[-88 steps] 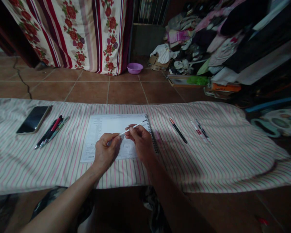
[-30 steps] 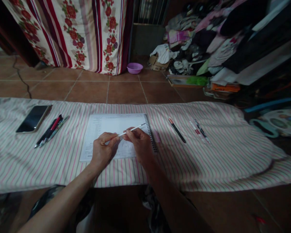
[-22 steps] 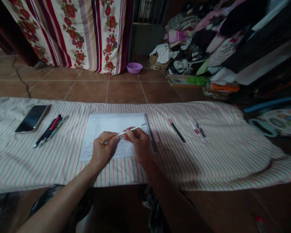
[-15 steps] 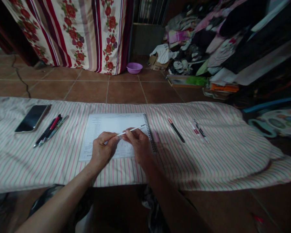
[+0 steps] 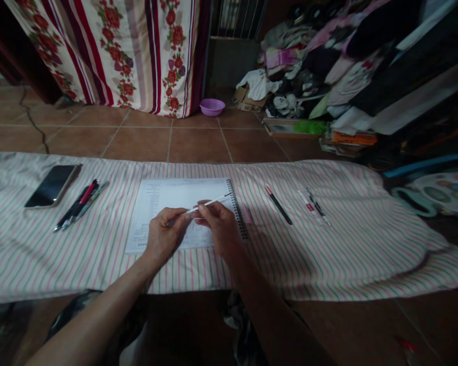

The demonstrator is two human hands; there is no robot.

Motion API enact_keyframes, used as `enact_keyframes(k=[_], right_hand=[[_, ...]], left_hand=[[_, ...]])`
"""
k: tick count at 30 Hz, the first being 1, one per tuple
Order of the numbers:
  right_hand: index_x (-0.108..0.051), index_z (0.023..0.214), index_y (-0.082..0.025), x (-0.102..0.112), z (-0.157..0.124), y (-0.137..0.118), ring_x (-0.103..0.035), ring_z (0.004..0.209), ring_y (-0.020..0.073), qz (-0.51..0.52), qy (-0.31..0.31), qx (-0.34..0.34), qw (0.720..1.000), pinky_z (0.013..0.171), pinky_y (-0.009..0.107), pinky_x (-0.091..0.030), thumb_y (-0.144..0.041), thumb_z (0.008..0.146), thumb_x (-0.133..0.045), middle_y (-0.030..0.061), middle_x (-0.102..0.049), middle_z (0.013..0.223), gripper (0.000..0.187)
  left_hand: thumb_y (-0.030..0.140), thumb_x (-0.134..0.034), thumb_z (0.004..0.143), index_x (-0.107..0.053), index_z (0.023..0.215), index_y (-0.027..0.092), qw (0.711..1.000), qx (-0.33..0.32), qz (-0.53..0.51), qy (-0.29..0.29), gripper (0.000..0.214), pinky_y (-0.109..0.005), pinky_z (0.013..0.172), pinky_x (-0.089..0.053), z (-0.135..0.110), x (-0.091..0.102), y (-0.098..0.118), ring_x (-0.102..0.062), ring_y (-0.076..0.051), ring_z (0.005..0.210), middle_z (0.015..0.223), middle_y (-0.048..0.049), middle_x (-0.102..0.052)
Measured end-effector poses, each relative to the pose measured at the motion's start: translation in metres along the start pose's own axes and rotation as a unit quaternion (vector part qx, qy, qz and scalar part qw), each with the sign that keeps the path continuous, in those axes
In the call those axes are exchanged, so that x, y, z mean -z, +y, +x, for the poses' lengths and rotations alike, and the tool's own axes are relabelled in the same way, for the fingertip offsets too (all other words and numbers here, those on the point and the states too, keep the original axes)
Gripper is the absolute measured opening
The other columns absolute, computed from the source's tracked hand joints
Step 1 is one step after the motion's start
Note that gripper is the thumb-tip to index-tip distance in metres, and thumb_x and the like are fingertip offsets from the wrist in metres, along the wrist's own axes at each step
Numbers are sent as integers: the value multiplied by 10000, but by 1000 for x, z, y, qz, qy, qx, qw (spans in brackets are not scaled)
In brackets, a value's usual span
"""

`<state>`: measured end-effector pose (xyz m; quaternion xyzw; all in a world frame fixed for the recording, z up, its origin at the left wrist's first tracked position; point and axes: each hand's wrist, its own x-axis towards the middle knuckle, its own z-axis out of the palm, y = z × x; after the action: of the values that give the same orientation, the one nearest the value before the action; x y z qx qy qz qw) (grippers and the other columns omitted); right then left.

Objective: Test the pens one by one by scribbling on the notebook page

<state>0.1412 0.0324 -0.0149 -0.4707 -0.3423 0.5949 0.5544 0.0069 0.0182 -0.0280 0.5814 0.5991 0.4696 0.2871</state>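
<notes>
The left hand (image 5: 163, 231) pinches the lower end of a slim white stick (image 5: 218, 199); the right hand (image 5: 223, 229) pinches it farther along, its dark tip jutting beyond that grip toward two o'clock. Both hold it above a spiral-bound notebook (image 5: 183, 190). From the hands, a black pen (image 5: 279, 206) lies at three o'clock, a bunch of pens (image 5: 77, 205) at nine, a smartphone (image 5: 51, 186) between nine and ten, and a purple basin (image 5: 212, 107) well beyond at twelve.
</notes>
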Motion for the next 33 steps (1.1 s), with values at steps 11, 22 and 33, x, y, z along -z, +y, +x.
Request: enact_keyframes(k=[11,22,33], right_hand=[[-651,746,-156,-2,-4,-8,-649,612,119,22,5,-23,999,591,236,-548,-342,629,-726,-1,-667,650,233],[-657,725,-165,11,9,-11,-639,625,111,9,79,24,997,547,210,-512,-334,615,-723,-5,-656,691,212],[-649,692,-166,7,8,-14,-631,627,126,-43,68,41,996,537,235,-510,-359,618,-702,10,-663,702,214]], left_hand=[[393,-636,737,-696,859,203,999,-25,39,5,233,-315,676,-494,-1,2,5,-606,-169,706,776,-34,-677],[293,-526,796,-675,967,160,942,-142,303,-9,263,-430,823,-438,10,24,-6,-525,-265,892,929,-102,-657],[285,-466,851,-660,907,181,946,-181,270,6,228,-377,738,-434,6,21,-5,-511,-237,811,839,-85,-630]])
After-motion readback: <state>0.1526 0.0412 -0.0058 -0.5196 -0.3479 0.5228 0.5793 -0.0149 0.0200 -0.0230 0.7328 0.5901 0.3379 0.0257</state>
